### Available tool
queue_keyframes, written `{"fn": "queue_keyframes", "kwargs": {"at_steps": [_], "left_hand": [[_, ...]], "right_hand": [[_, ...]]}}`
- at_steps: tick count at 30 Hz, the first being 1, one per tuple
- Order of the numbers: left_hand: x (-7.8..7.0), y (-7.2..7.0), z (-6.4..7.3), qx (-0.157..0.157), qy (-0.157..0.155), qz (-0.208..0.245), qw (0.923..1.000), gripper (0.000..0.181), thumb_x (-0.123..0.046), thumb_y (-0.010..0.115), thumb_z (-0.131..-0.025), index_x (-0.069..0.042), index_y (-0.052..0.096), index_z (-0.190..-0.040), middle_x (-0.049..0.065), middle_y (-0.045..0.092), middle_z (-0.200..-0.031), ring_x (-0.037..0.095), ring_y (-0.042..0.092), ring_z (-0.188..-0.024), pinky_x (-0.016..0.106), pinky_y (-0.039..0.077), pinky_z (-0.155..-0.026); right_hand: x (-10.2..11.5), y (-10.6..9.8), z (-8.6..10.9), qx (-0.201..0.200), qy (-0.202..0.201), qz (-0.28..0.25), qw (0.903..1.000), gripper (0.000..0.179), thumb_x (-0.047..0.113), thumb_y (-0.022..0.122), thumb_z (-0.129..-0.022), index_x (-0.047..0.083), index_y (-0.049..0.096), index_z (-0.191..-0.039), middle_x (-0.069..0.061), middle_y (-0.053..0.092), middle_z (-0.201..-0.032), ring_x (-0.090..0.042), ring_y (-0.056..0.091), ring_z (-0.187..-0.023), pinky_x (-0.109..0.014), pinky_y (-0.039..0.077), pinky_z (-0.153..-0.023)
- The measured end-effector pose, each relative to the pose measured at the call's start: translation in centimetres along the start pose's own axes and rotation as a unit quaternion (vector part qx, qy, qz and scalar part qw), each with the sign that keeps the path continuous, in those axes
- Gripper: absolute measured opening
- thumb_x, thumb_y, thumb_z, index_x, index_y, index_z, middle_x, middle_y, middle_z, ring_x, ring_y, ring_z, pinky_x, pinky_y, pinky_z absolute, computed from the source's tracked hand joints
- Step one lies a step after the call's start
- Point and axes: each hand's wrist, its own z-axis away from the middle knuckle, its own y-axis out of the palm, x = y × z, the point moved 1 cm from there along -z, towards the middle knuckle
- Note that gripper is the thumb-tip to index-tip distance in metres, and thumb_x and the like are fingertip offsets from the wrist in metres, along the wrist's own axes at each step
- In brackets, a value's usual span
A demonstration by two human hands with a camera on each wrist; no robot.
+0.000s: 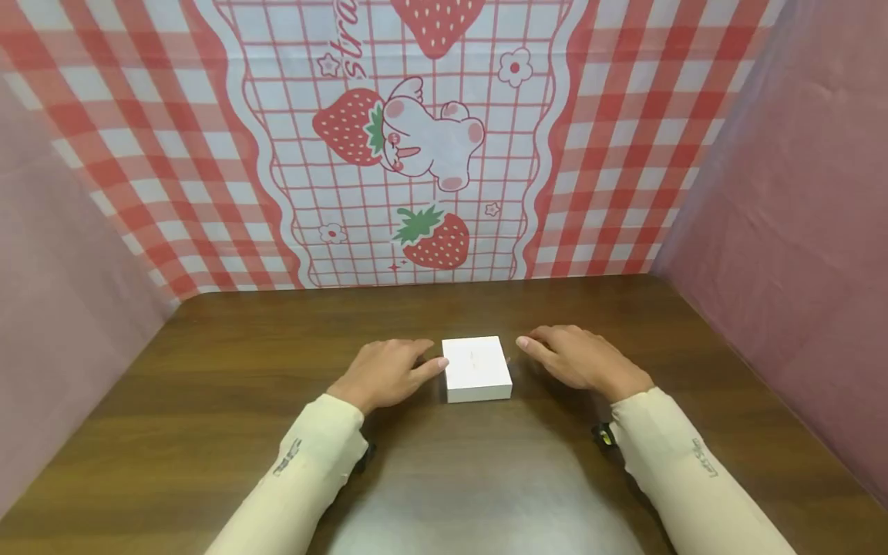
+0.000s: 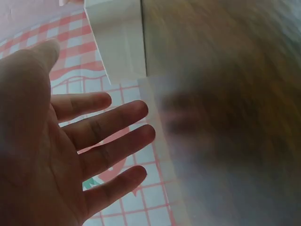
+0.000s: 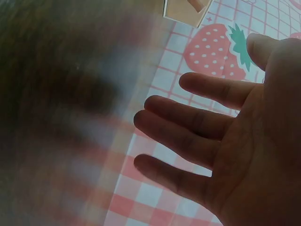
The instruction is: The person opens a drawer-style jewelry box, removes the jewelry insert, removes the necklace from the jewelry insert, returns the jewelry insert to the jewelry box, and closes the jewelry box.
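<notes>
A small white square box [image 1: 477,365] lies flat on the brown wooden table, with a faint mark on its lid. My left hand [image 1: 390,373] is just left of it, the thumb tip right at the box's left edge; whether it touches I cannot tell. In the left wrist view the fingers [image 2: 117,117] are spread and loosely straight, and the side of the box [image 2: 120,42] shows beyond them. On the other side my right hand [image 1: 579,358] hovers a little apart from the box, holding nothing. Its fingers [image 3: 188,117] look relaxed in the right wrist view, where part of the box [image 3: 181,13] appears at the top.
The wooden table [image 1: 208,432] spreads out around the box. Behind it hangs a red-and-white checked cloth [image 1: 617,116] with strawberry prints. Pink cloth walls [image 1: 798,193] close in both sides. Dark wrist devices [image 1: 605,436] sit under the cream sleeves [image 1: 683,462].
</notes>
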Motion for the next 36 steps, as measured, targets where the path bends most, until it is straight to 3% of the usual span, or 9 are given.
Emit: {"fn": "queue_keyframes", "kwargs": {"at_steps": [6,15,24,36], "left_hand": [[-0.3,-0.1,-0.1,0.008,-0.011,0.004,0.9999,0.062,-0.056,0.046,-0.102,-0.01,0.053,-0.143,0.007,0.069,-0.122,0.024,0.066,-0.11,0.046,0.051,-0.091],[-1.0,0.2,0.2,0.011,0.003,0.006,0.9999,0.054,-0.055,0.047,-0.102,-0.013,0.058,-0.134,-0.001,0.071,-0.099,0.015,0.067,-0.089,0.04,0.052,-0.076],[-1.7,0.4,0.5,0.009,0.013,-0.014,0.9998,0.061,-0.057,0.047,-0.101,-0.011,0.056,-0.14,0.005,0.07,-0.12,0.022,0.068,-0.104,0.044,0.053,-0.084],[-2.2,0.8,0.7,0.02,0.018,-0.021,0.9994,0.06,-0.057,0.048,-0.101,-0.013,0.054,-0.142,0.007,0.069,-0.122,0.022,0.067,-0.106,0.043,0.052,-0.086]], "right_hand": [[0.1,0.0,-0.3,0.01,-0.004,0.008,0.9999,0.058,0.055,0.043,-0.104,0.008,0.064,-0.13,-0.009,0.066,-0.125,-0.032,0.059,-0.119,-0.057,0.044,-0.097],[0.4,0.4,-0.5,0.015,0.002,0.013,0.9998,0.055,0.054,0.046,-0.103,0.008,0.065,-0.128,-0.008,0.066,-0.123,-0.031,0.06,-0.116,-0.058,0.045,-0.096],[0.0,0.7,-0.5,-0.003,-0.009,0.021,0.9997,0.051,0.051,0.049,-0.103,0.009,0.067,-0.125,-0.007,0.068,-0.119,-0.03,0.062,-0.113,-0.057,0.046,-0.094],[0.2,0.7,-0.5,-0.009,-0.018,0.023,0.9995,0.051,0.052,0.048,-0.103,0.009,0.069,-0.122,-0.005,0.069,-0.115,-0.029,0.064,-0.108,-0.057,0.048,-0.091]]}}
